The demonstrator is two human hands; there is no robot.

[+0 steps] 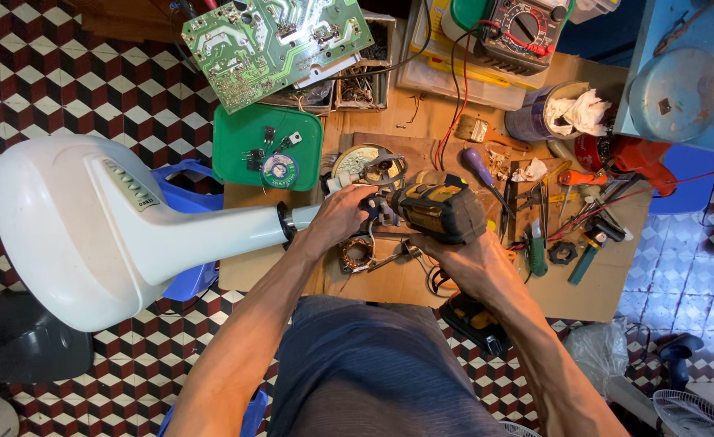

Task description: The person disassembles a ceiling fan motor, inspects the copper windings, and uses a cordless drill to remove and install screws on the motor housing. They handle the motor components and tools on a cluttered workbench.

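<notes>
Our lap and forearms fill the bottom of frame. Right hand (462, 259) is clamped around the handle of the black-and-yellow cordless drill (442, 210), fingers fully closed on it. Left hand (342, 217) is wrapped tight on the upper end of the white fan stand (122, 226), right where the drill nose meets it. The stand lies on its side, neck across the left edge of the cardboard-covered desk (583, 283), wide base hanging out over the tiled floor (65, 89). We judge it stiff, smooth plastic, light but bulky and base-heavy, so it wants to roll; the neck by the dark collar is the place to hold. Drill looks dense, rubbery handle, no slip. Green circuit board (272, 44) and green tray (264, 146) sit beyond.
</notes>
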